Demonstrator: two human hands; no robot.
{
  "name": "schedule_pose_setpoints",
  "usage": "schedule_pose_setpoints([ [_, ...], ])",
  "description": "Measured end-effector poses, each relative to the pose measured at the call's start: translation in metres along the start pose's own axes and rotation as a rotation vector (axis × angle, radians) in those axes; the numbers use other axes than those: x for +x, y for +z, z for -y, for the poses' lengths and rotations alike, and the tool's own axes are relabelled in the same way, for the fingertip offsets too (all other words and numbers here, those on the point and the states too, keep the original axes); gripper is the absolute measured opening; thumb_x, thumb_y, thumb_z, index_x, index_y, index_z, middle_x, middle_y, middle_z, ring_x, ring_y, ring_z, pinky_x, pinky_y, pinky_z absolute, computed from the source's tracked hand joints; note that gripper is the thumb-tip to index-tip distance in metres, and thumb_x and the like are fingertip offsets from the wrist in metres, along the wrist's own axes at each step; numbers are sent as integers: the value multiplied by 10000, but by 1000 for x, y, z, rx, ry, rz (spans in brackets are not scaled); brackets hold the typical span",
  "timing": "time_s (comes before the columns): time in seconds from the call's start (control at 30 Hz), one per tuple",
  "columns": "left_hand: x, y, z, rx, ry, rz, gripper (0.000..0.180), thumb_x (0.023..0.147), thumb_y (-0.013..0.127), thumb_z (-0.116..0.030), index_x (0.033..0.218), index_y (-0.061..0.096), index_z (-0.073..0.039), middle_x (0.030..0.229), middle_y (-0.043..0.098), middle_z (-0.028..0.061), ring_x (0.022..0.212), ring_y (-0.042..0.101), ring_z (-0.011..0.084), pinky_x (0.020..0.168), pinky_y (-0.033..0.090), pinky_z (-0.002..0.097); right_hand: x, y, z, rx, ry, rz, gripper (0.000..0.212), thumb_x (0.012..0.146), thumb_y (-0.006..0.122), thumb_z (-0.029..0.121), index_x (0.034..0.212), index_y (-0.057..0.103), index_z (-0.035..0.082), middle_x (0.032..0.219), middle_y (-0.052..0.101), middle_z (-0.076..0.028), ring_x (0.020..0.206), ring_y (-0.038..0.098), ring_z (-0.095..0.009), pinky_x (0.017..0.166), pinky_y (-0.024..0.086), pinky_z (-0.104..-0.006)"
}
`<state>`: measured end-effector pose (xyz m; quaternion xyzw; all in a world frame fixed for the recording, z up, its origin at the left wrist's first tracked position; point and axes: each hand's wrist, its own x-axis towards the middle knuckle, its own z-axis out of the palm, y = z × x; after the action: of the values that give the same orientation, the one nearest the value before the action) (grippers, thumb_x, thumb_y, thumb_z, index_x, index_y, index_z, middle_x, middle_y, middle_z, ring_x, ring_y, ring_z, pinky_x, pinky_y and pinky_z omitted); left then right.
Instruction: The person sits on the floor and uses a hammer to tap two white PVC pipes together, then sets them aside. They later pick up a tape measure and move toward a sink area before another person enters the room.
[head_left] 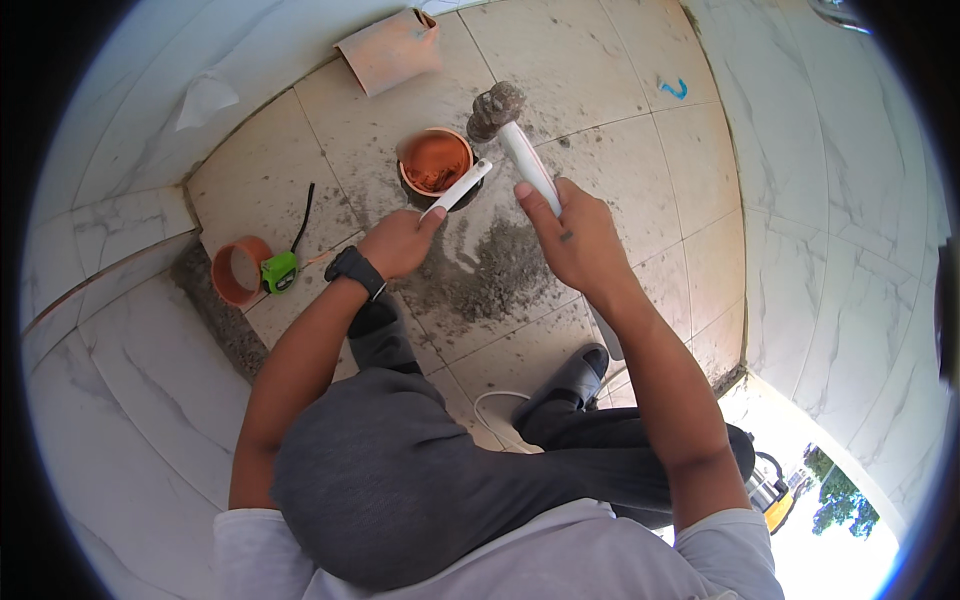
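left hand (398,243) closed round the near end of a white tool (460,187), likely so knuckles clear the floor-set orange pipe (433,163) it overlaps; contact unclear. right hand (582,238) grips the hammer (524,152) low, probably for distance from its crusted head.

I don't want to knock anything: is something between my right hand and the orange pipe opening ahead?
Yes, in this view: the white tool in your left hand slants across the lower-right edge of the pipe opening, on the side toward your right hand. Its height above that is unclear.
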<state>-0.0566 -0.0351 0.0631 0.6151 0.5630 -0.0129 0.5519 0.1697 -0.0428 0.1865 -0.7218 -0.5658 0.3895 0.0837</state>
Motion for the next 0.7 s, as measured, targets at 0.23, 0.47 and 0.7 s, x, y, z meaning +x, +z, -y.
schedule_pose_setpoints([
  [0.23, 8, -4, -9, 137, -37, 78, 718, 999, 337, -546, 695, 572, 61, 617, 532, 230, 622, 535, 405, 647, 437, 468, 12, 29, -25, -149, 157, 66, 529, 963, 515, 470, 834, 595, -37, 703, 632, -253, 703, 650, -418, 636, 498, -463],
  [0.47, -2, -11, -4, 222, -57, 60, 693, 1023, 299, -501, 744, 624, 43, 646, 578, 227, 635, 582, 406, 652, 476, 490, 1, 14, -29, 31, 105, -60, 554, 970, 500, 484, 817, 589, -41, 666, 616, -219, 650, 647, -356, 614, 493, -435],
  [0.7, -18, -12, -7, 200, -39, -70, 673, 1010, 327, -529, 813, 630, 39, 720, 607, 237, 691, 595, 421, 671, 474, 488, -1, 12, -29, 95, 66, -94, 531, 971, 519, 457, 811, 581, -45, 634, 602, -203, 595, 625, -341, 585, 483, -423],
])
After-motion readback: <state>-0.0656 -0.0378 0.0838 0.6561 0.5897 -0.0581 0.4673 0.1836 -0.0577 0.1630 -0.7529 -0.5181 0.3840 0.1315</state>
